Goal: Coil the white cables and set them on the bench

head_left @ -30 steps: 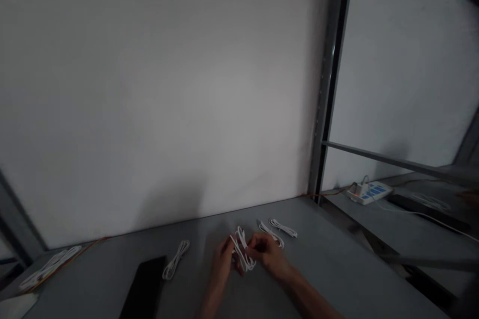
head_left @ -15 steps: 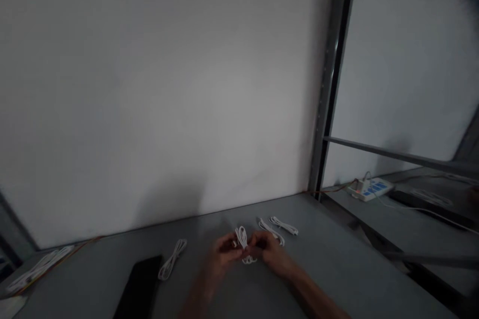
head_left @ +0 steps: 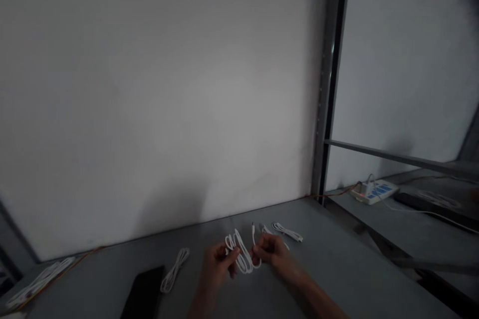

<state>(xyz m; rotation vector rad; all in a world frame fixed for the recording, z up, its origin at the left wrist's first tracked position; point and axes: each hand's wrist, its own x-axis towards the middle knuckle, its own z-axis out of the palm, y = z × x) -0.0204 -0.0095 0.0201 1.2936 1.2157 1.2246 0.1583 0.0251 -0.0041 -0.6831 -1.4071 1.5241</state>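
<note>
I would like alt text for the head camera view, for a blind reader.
Two bare hands hold a loosely coiled white cable above a grey table. Bundled white cables and a dark flat object lie nearby.

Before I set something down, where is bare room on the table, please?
The table looks bare right of the right hand, and between the far-left cables and black slab. A narrower patch lies between the slab-side coil and left hand. It is crowded around the held cable and the coils beyond it.
</note>
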